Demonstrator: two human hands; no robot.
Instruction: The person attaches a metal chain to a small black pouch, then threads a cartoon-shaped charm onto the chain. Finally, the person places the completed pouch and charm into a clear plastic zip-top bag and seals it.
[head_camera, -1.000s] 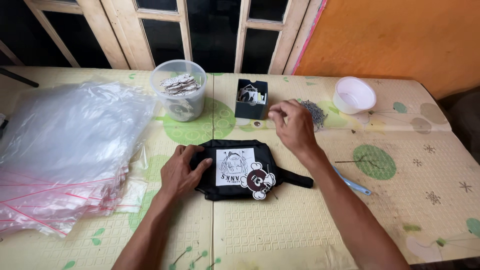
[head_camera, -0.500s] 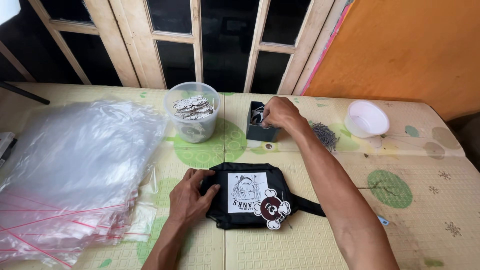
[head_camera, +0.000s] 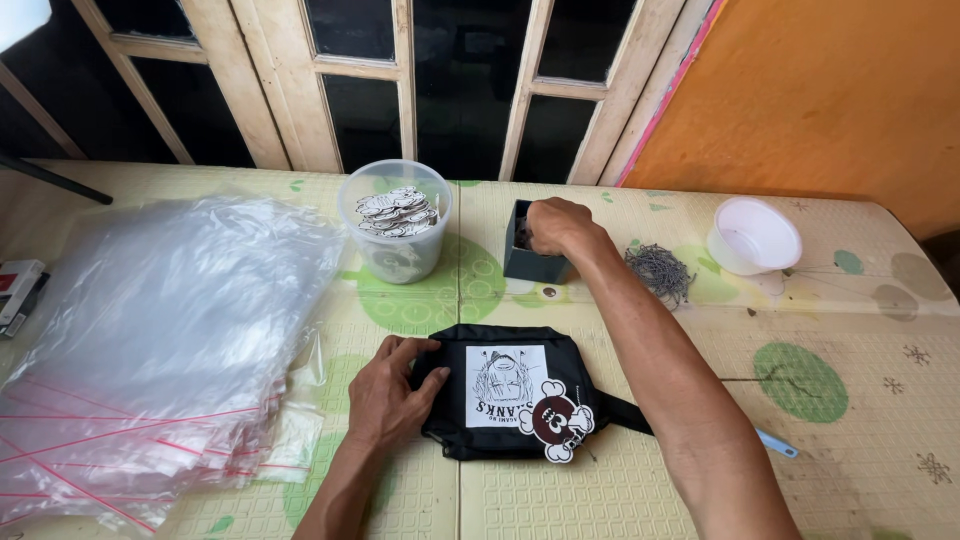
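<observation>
Pouch: black pouch (head_camera: 520, 395) lies flat on the table (head_camera: 860, 420), at its near middle; white printed patch on its face, round brown-and-white tag (head_camera: 556, 422) at its right lower corner, black strap running off to the right
Left hand: left hand (head_camera: 392, 392) rests on the pouch's left edge, fingers spread and pressing flat, thumb up at the top corner, gripping nothing
Right hand: right hand (head_camera: 556, 226) is beyond the pouch, fingertips curled down into the small dark box (head_camera: 528, 258); whether they pinch anything, cannot tell
Beyond pouch, left: clear tub (head_camera: 396, 236) of printed stickers
Beyond pouch, right: heap of small metal chains (head_camera: 660, 272), then white bowl (head_camera: 754, 236)
Left of pouch: stack of clear bags (head_camera: 150, 340) with red zip lines
Right of pouch: blue tool tip (head_camera: 778, 444), near the forearm
</observation>
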